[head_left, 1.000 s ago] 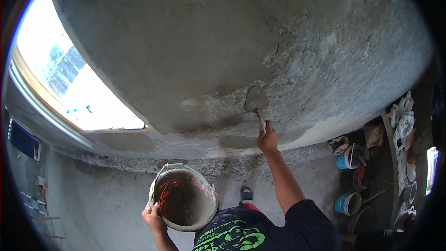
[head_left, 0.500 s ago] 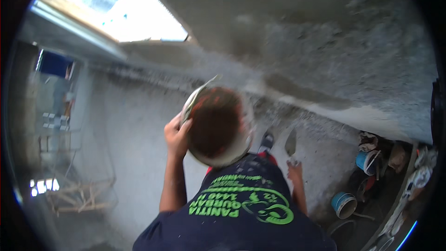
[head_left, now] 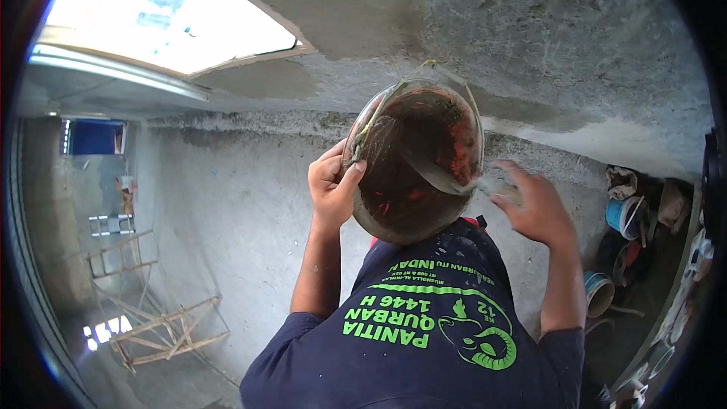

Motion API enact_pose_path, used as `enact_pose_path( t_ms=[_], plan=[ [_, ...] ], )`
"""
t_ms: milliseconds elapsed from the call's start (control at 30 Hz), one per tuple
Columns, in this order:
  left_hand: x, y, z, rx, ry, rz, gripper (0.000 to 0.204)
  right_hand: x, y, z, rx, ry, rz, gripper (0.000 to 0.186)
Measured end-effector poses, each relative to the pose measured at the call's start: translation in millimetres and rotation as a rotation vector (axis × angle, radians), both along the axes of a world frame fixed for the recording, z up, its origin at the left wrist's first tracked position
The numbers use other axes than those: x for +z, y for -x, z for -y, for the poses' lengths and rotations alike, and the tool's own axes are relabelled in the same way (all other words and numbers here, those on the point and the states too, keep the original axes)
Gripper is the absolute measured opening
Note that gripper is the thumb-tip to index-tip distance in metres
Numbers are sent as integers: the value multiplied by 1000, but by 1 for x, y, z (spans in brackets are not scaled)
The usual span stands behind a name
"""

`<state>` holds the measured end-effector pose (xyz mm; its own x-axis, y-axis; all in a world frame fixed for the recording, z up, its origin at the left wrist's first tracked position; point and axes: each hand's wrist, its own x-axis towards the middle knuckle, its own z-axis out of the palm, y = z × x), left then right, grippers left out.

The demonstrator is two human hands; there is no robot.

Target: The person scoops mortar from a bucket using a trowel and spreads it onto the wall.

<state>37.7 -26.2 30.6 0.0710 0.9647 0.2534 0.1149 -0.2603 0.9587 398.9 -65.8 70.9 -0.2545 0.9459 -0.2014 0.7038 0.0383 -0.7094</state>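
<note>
A bucket (head_left: 460, 145) with reddish, mud-smeared inner walls is held up in front of my body, tilted so its mouth faces me. My left hand (head_left: 331, 188) is closed on its left rim, thumb over the edge beside the cord-like handle (head_left: 385, 106). My right hand (head_left: 536, 208), on the bucket's other side, grips a trowel (head_left: 433, 172). The trowel's blade reaches over the rim into the bucket; its handle is blurred by motion. Dark residue coats the inside of the bucket.
A rough plastered wall (head_left: 515, 38) with a bright window opening (head_left: 174, 11) rises ahead. On the right stand a blue-and-white bucket (head_left: 622, 216) and a second bucket (head_left: 600, 294) among clutter. Wooden frames (head_left: 170, 329) stand on the concrete floor (head_left: 219, 204) at left.
My right hand has come up from beside my leg, bringing the trowel blade into the bucket. The bucket has shifted right and up in view, its mouth tilted more toward me.
</note>
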Motion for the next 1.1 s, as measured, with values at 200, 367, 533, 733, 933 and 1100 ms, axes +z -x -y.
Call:
enact_pose_path(
  t_ms=[200,367,533,733,933,1100],
  plan=[
    [13,0,-8,-36,-71,43,24,-68,69,-2,-45,-87,-1,39],
    [9,18,-15,-107,-47,19,23,-55,98,-17,65,-83,-33,36],
    [8,22,-19,-96,-26,54,23,-31,88,-53,469,61,150,37],
    [0,36,-16,-9,17,117,23,6,63,-74,419,88,373,40],
    [6,42,-22,-70,-4,70,22,-28,69,-57,103,60,214,32],
    [5,47,-27,-86,-20,2,25,-39,86,-49,215,174,146,33]
  ],
)
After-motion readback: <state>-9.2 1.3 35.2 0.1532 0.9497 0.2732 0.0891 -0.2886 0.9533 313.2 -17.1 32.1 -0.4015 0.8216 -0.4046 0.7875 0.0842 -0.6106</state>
